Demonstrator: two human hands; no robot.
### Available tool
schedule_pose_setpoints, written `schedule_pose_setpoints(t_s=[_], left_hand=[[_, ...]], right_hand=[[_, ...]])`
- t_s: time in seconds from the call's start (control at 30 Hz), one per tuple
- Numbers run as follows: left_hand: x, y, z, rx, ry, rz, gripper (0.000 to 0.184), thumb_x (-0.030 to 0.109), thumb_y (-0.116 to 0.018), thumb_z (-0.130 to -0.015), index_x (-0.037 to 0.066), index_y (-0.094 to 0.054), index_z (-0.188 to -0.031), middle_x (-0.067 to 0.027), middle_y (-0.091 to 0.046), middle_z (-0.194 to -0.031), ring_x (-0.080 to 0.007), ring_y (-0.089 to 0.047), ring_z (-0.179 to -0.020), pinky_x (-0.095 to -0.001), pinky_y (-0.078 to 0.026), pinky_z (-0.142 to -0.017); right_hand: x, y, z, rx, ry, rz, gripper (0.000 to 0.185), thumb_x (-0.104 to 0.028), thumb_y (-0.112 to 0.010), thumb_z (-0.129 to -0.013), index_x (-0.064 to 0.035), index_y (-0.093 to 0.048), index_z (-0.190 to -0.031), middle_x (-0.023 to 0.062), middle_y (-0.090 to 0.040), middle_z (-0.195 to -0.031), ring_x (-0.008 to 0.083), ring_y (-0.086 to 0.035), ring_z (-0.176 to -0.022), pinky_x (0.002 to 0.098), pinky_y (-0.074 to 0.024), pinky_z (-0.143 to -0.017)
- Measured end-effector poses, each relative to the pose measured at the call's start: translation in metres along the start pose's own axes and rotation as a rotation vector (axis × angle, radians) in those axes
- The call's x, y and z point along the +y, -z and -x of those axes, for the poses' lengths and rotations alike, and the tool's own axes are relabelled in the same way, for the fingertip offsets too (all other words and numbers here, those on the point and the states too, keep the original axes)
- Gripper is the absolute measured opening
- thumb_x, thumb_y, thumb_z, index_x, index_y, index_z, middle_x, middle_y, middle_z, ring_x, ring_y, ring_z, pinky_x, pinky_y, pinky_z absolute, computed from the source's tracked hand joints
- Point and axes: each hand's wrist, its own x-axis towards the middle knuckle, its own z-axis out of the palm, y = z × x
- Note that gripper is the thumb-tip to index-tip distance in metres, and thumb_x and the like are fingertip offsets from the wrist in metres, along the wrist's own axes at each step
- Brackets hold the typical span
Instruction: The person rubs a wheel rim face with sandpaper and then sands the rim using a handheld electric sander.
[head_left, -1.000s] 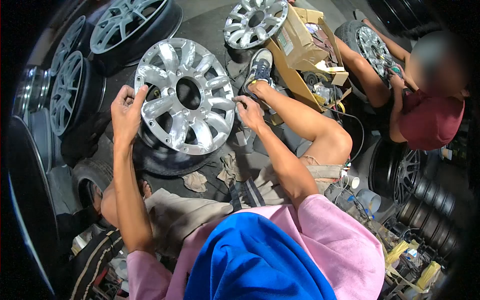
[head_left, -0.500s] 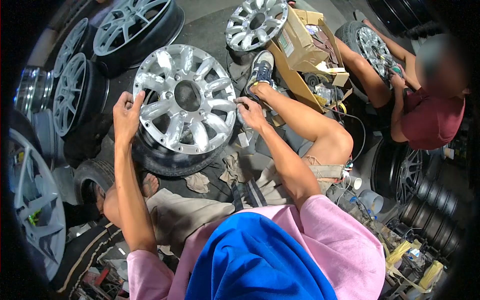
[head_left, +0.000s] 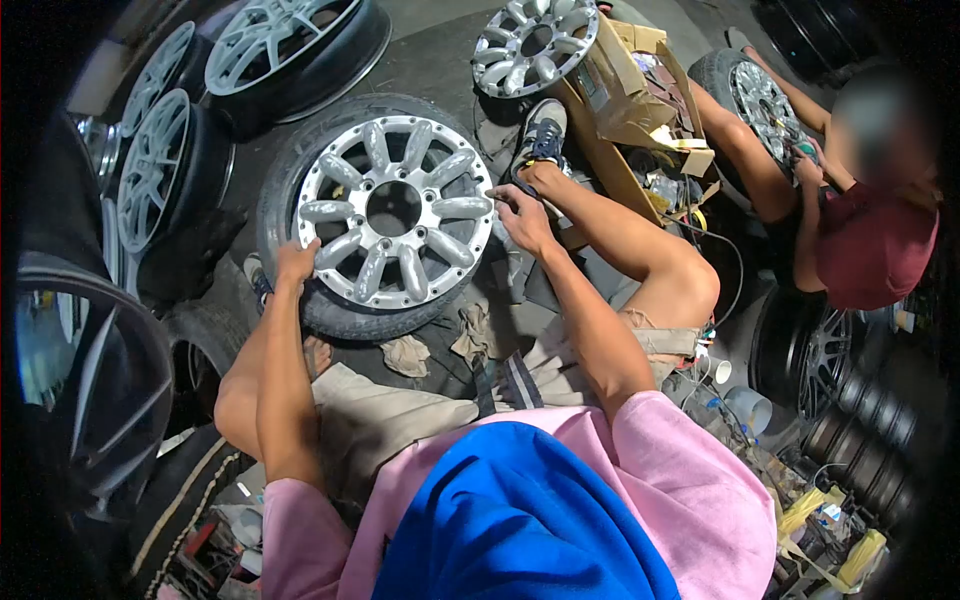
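Note:
A silver alloy wheel face (head_left: 413,275), with several rounded spokes and a round hole at its hub, sits over a black tyre (head_left: 278,200) on the floor before me. My left hand (head_left: 297,264) grips its lower left edge, the fingers partly hidden. At the right edge, my right hand (head_left: 521,218) pinches the rim between thumb and fingers. Small bolt holes run round the outer flange. Between my legs and the tyre lie crumpled rags (head_left: 405,355).
A similar wheel face (head_left: 515,77) lies beyond my shoe (head_left: 542,140). An open cardboard box (head_left: 610,105) stands to the right. A co-worker (head_left: 870,240) holds a tool at another wheel (head_left: 765,105). Grey wheels (head_left: 155,170) stand at left; stacked black rims (head_left: 860,440) lie at lower right.
The wheel face has gone from tilted up toward me to lying flatter over the tyre, with its spokes turned. My left hand has moved lower along its edge. The view has shifted slightly.

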Motion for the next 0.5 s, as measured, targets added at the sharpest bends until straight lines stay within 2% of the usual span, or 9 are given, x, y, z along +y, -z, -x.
schedule_pose_setpoints(t_s=[0.03, 0.1, 0.17, 0.2, 0.23, 0.3, 0.37, 0.43, 0.5], left_hand=[[-0.004, -0.006, 0.004, -0.004, -0.004, 0.001, 0.050, 0.039, -0.075, -0.089, -0.011, -0.071, -0.088, -0.0236, -0.071, -0.076, -0.0337, -0.070, -0.063, -0.0449, -0.052, -0.062], [-0.013, -0.019, 0.008, -0.025, -0.037, -0.121, 0.051, 0.040, -0.073, -0.090, -0.011, -0.072, -0.087, -0.0242, -0.072, -0.078, -0.0332, -0.072, -0.065, -0.0447, -0.053, -0.061], [-0.030, -0.035, -0.005, -0.130, -0.007, -0.166, 0.051, 0.039, -0.071, -0.091, -0.012, -0.072, -0.088, -0.0255, -0.071, -0.079, -0.0327, -0.072, -0.066, -0.0456, -0.054, -0.060], [-0.065, -0.050, -0.025, -0.014, -0.247, -0.380, 0.052, 0.038, -0.069, -0.093, -0.013, -0.071, -0.088, -0.0275, -0.071, -0.081, -0.0325, -0.073, -0.069, -0.0454, -0.055, -0.058], [-0.062, -0.052, -0.023, -0.016, -0.253, -0.381, 0.052, 0.038, -0.069, -0.093, -0.013, -0.071, -0.088, -0.0275, -0.071, -0.081, -0.0325, -0.073, -0.069, -0.0454, -0.055, -0.058], [-0.057, -0.056, -0.020, -0.139, 0.042, -0.008, 0.049, 0.034, -0.067, -0.094, -0.015, -0.070, -0.092, -0.0277, -0.071, -0.087, -0.0325, -0.073, -0.075, -0.0432, -0.057, -0.056], [-0.053, -0.058, -0.021, -0.181, 0.040, -0.051, 0.047, 0.032, -0.067, -0.095, -0.015, -0.070, -0.096, -0.0267, -0.071, -0.092, -0.0326, -0.072, -0.078, -0.0420, -0.058, -0.054], [-0.049, -0.057, -0.018, -0.217, 0.039, -0.092, 0.045, 0.030, -0.067, -0.096, -0.015, -0.069, -0.099, -0.0257, -0.071, -0.097, -0.0326, -0.072, -0.080, -0.0408, -0.059, -0.052], [-0.048, -0.065, -0.014, -0.195, 0.189, 0.114, 0.042, 0.027, -0.067, -0.097, -0.015, -0.068, -0.105, -0.0222, -0.069, -0.102, -0.0314, -0.069, -0.079, -0.0390, -0.059, -0.050]], right_hand=[[-0.002, 0.001, 0.001, 0.004, -0.003, 0.003, 0.031, -0.020, -0.057, -0.093, -0.0157, -0.068, -0.122, 0.0237, -0.071, -0.103, 0.0403, -0.069, -0.100, 0.0459, -0.0515, -0.092], [-0.004, 0.001, 0.002, -0.006, -0.011, 0.046, 0.033, -0.015, -0.060, -0.093, -0.0135, -0.067, -0.125, 0.0154, -0.069, -0.093, 0.0272, -0.067, -0.089, 0.0386, -0.0518, -0.085], [-0.005, 0.000, 0.003, 0.044, 0.052, 0.035, 0.032, -0.016, -0.059, -0.094, -0.0135, -0.067, -0.125, 0.0157, -0.068, -0.093, 0.0265, -0.066, -0.088, 0.0384, -0.0518, -0.085], [-0.011, 0.003, 0.005, 0.027, 0.025, 0.031, 0.032, -0.017, -0.058, -0.094, -0.0149, -0.066, -0.125, 0.0212, -0.068, -0.095, 0.0348, -0.067, -0.092, 0.0431, -0.0516, -0.086], [-0.014, 0.005, 0.006, 0.008, 0.000, 0.026, 0.032, -0.018, -0.057, -0.093, -0.0164, -0.065, -0.124, 0.0267, -0.069, -0.098, 0.0432, -0.068, -0.095, 0.0478, -0.0515, -0.088], [-0.017, 0.006, 0.007, -0.014, -0.031, 0.027, 0.031, -0.018, -0.057, -0.094, -0.0139, -0.065, -0.124, 0.0255, -0.070, -0.103, 0.0423, -0.067, -0.100, 0.0472, -0.0511, -0.090], [-0.017, 0.002, 0.009, 0.086, 0.150, -0.023, 0.030, -0.018, -0.057, -0.095, -0.0095, -0.065, -0.122, 0.0243, -0.070, -0.109, 0.0412, -0.066, -0.105, 0.0459, -0.0503, -0.094], [-0.020, 0.001, 0.010, 0.134, 0.110, -0.043, 0.029, -0.018, -0.057, -0.095, -0.0072, -0.065, -0.121, 0.0242, -0.069, -0.111, 0.0407, -0.066, -0.108, 0.0454, -0.0500, -0.095], [-0.017, 0.001, 0.010, 0.190, 0.061, -0.055, 0.029, -0.018, -0.056, -0.095, -0.0049, -0.065, -0.119, 0.0242, -0.069, -0.114, 0.0402, -0.065, -0.110, 0.0449, -0.0496, -0.096]])
